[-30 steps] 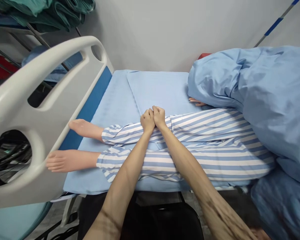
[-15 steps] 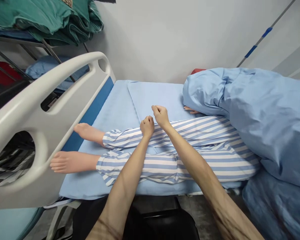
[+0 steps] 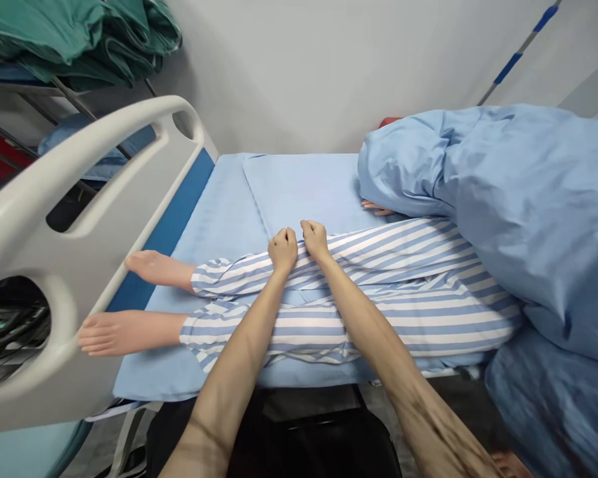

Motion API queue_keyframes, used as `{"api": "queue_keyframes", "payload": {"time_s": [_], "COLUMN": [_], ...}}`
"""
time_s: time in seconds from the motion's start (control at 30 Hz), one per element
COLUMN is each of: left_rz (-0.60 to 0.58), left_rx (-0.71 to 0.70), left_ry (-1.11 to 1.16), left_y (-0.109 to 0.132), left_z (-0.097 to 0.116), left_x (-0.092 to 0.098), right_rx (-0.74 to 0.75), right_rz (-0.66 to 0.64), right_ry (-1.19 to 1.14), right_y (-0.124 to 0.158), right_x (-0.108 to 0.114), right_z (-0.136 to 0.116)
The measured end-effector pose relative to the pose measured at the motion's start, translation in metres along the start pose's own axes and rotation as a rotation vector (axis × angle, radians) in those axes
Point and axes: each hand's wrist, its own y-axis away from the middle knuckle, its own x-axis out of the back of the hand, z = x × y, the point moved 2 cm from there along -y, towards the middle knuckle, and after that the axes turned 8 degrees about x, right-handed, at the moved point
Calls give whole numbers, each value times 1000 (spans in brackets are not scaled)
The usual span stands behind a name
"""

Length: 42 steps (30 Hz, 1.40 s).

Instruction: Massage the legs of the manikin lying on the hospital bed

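Observation:
My left hand (image 3: 283, 249) is closed in a fist above the far leg of a manikin. Beside it, a small gap to the right, my right hand (image 3: 314, 239) is also a fist over the same leg. I see nothing sticking out of either fist; whether they touch the cloth is unclear. The manikin wears blue-and-white striped trousers (image 3: 408, 312). Its bare feet, the near foot (image 3: 124, 332) and the far foot (image 3: 159, 269), point at the footboard. Part of a manikin hand (image 3: 377, 208) shows under a bunched blue quilt (image 3: 503, 192), which hides the upper body.
A white footboard (image 3: 179, 159) with a blue panel closes the bed's left end. Light blue sheet (image 3: 303, 189) covers the mattress. Green folded cloth (image 3: 80, 40) lies on a rack at upper left. A black chair (image 3: 339, 441) stands below my arms.
My right fist has come down and lies more level with the left one. Both hands stay closed. The whole view has shifted slightly, so the bed appears further left.

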Motion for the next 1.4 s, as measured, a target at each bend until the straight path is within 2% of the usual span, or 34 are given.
{"api": "queue_keyframes", "payload": {"time_s": [0.1,0.2,0.33,0.43,0.57,0.73,0.83,1.0,1.07,1.2,1.3,1.4], "left_rz": [-58,-137,-112,-102,-57,-80,-81,-101,-100,-89,-70,-63], "left_rx": [13,39,53,28,-5,-6,-12,-54,-59,-57,-75,-85], "left_ry": [77,259,423,330,114,112,138,194,206,187,200,212], "left_y": [-2,-6,-7,0,7,5,4,7,8,9,10,11], "left_z": [4,18,37,37,28,24,24,26,26,26,26,26], "left_x": [1,0,-8,-19,-28,-28,-25,-21,-20,-21,-22,-24], "right_rx": [-26,-51,-55,-60,-71,-101,-136,45,104,99,71,68], "right_rz": [30,54,76,104,140,133,80,7,14,10,-42,-60], "right_ry": [-80,-155,-252,-268,-280,-122,6,131,135,177,208,190], "right_y": [-2,-4,-5,-6,-5,-4,-10,-31,-36,-29,-16,-11], "right_x": [1,2,4,6,6,3,7,23,31,42,42,41], "right_z": [2,3,2,2,5,5,-6,-44,-50,-28,-5,5]}}
